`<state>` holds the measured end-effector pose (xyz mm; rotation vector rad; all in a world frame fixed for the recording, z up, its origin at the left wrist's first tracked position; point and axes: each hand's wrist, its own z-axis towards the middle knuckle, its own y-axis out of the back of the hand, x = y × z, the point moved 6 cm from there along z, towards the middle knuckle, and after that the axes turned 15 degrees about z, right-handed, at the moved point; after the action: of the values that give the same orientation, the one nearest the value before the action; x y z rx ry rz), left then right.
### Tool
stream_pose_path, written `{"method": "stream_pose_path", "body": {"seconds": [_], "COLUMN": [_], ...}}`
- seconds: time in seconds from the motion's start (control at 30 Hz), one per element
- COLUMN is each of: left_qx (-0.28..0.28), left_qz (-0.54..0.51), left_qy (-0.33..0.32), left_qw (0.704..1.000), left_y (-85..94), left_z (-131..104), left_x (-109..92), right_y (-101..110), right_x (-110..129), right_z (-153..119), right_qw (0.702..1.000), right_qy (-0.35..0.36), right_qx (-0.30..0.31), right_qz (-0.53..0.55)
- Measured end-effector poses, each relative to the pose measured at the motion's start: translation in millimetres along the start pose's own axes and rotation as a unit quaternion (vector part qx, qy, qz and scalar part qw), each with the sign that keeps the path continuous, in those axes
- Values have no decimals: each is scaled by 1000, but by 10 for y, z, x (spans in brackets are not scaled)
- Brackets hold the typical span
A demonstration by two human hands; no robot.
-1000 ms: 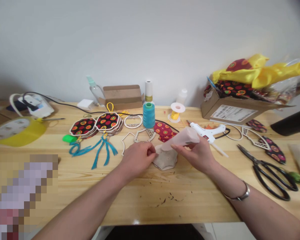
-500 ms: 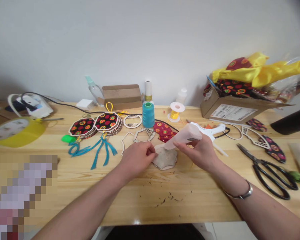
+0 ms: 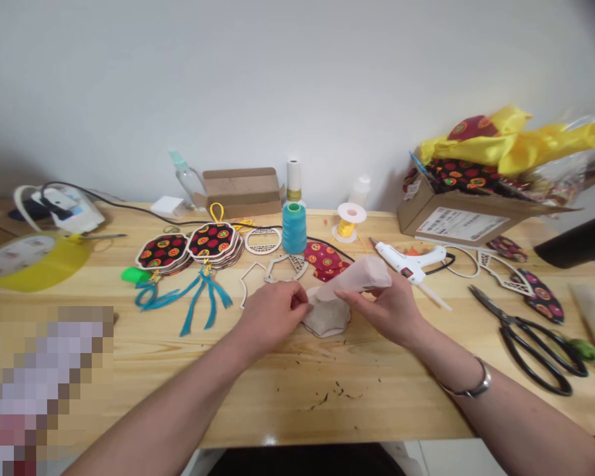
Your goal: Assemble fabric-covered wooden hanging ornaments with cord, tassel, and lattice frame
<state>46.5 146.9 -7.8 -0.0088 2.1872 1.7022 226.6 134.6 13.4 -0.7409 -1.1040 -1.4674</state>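
My right hand (image 3: 389,307) is wrapped round a translucent white squeeze bottle (image 3: 354,279). The bottle tilts down to the left, its tip over a pale grey, scallop-edged piece (image 3: 330,318) lying on the table. With fingers pinched, my left hand (image 3: 275,307) holds that piece by its left edge. Just beyond are a maroon patterned fabric piece (image 3: 322,258), a lattice-cut wooden frame (image 3: 286,268) and a cone of blue thread (image 3: 294,228).
A white glue gun (image 3: 409,261) and black-handled scissors (image 3: 530,340) lie to the right. A cardboard box (image 3: 461,215) full of fabric stands behind them. On the left are patterned stacks (image 3: 214,241) with blue tassels and a yellow tape roll (image 3: 39,261). Dark scraps (image 3: 322,398) lie in front.
My right hand has moved slightly left and down with the squeeze bottle, which leans flatter over the grey piece. More of the glue gun shows. My left hand has stayed put.
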Motion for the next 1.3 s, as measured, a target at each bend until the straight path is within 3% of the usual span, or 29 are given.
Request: {"method": "stream_pose_path", "body": {"seconds": [0.97, 1.3], "left_qx": [8, 15], "left_qz": [-3, -6], "left_qy": [6, 4], "left_qw": [1000, 1000], "left_y": [-7, -33], "left_z": [8, 10], "left_x": [11, 19], "right_y": [254, 251], "right_x": [137, 244], "right_z": [116, 105], "right_qw": [999, 987], "right_qy": [33, 75], "right_qx": [-13, 114], "right_qz": [-18, -81]}}
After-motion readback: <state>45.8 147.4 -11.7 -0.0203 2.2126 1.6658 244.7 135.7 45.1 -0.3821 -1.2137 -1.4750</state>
